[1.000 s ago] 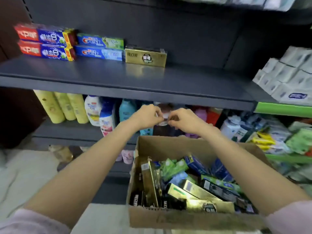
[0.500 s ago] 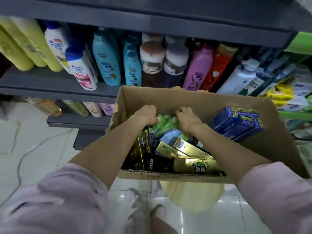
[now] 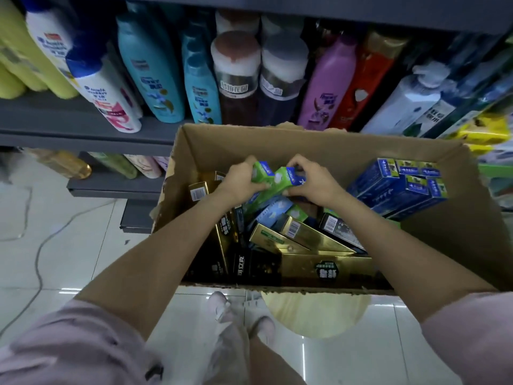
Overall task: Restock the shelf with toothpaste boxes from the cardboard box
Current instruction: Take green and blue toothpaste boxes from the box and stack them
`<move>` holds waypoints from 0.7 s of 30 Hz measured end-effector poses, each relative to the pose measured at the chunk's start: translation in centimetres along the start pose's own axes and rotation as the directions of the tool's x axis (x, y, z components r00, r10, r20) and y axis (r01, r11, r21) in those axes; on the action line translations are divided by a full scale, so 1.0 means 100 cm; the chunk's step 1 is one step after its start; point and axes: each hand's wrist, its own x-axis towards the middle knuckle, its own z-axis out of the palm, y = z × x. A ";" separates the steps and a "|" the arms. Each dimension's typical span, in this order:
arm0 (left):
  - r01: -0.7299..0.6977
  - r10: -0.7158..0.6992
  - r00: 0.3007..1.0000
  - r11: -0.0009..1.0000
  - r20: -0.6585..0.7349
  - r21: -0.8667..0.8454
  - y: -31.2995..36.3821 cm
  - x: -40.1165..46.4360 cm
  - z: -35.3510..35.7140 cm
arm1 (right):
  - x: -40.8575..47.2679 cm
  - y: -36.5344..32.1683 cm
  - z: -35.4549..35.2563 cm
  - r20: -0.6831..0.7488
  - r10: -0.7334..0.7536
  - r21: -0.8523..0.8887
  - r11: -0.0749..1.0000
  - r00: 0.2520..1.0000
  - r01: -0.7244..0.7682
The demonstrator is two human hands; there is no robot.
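Both hands are down in the cardboard box (image 3: 277,143): my left hand (image 3: 238,180) curls round one green toothpaste box (image 3: 259,173), my right hand (image 3: 311,182) pinches the green-and-blue one (image 3: 287,177) beside it. They look light, stiff and thin-walled, so I'd judge gripping the long sides, not the end flaps, avoids crushing them.

Both hands are down inside the cardboard box (image 3: 305,145). The left hand (image 3: 238,180) and the right hand (image 3: 311,180) each grip a green toothpaste box (image 3: 280,177), the two cartons side by side. Gold boxes (image 3: 302,237) lie jumbled beneath, and blue boxes (image 3: 397,187) are stacked at the right wall. Shampoo bottles (image 3: 155,70) crowd the shelf (image 3: 69,126) behind.
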 end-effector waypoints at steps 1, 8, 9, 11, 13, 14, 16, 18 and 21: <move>-0.050 0.048 0.998 0.997 -0.028 -0.061 0.002 -0.004 -0.005 | -0.004 -0.005 -0.006 -0.002 -0.027 0.115 0.993 1.000 0.028; -0.218 0.118 0.954 0.905 -0.276 -0.366 0.035 -0.036 -0.040 | -0.026 -0.066 -0.046 -0.173 -0.144 0.505 0.837 0.974 0.214; -0.248 0.126 0.946 0.874 -0.298 -0.418 0.044 -0.040 -0.045 | -0.028 -0.075 -0.051 -0.212 -0.150 0.498 0.834 0.966 0.239; -0.305 0.136 0.929 0.809 -0.346 -0.502 0.063 -0.050 -0.058 | -0.032 -0.091 -0.063 -0.305 -0.124 0.496 0.826 0.944 0.269; -0.342 0.151 0.918 0.768 -0.366 -0.542 0.082 -0.062 -0.076 | -0.035 -0.108 -0.076 -0.401 -0.099 0.457 0.840 0.911 0.293; -0.355 0.162 0.917 0.746 -0.364 -0.564 0.091 -0.070 -0.085 | -0.037 -0.118 -0.083 -0.437 -0.099 0.432 0.849 0.894 0.305; -0.375 0.195 0.916 0.724 -0.349 -0.579 0.106 -0.084 -0.101 | -0.043 -0.142 -0.099 -0.480 -0.117 0.392 0.858 0.869 0.332; -0.385 0.192 0.904 0.754 -0.382 -0.532 0.121 -0.096 -0.115 | -0.049 -0.167 -0.111 -0.522 -0.146 0.306 0.888 0.841 0.344; -0.368 0.149 0.875 0.823 -0.460 -0.433 0.136 -0.107 -0.139 | -0.054 -0.199 -0.125 -0.533 -0.129 0.278 0.907 0.836 0.317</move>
